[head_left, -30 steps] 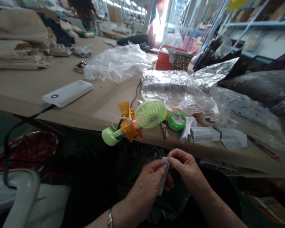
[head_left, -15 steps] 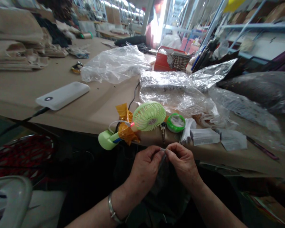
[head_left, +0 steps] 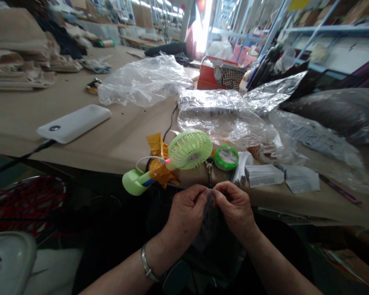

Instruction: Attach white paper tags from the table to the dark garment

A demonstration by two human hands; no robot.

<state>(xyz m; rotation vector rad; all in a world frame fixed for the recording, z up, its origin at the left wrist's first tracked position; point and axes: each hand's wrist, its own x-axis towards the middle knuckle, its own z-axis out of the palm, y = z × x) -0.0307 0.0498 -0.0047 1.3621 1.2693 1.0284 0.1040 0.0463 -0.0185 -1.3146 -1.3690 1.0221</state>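
My left hand and my right hand meet just past the table's front edge, both closed in a pinch. Between them they grip the top edge of a small clear plastic bag, which hangs dimly below the fingers. Whether anything lies inside it I cannot make out. Just beyond my fingertips a dark metal tool with a thin shaft rests at the table edge. A round green tub with pale contents stands right of it, and a green handheld fan is fixed on the left with orange tape.
Stacks of printed paper labels lie along the front edge, with purple-handled tweezers or scissors farther right. Crumpled plastic bags cover the middle. A white power bank with a cable lies left, and a red box stands behind.
The view has shifted slightly, so table things sit a little farther left. Both hands keep pinching the bag's edge, with only a slight shift of the fingers.
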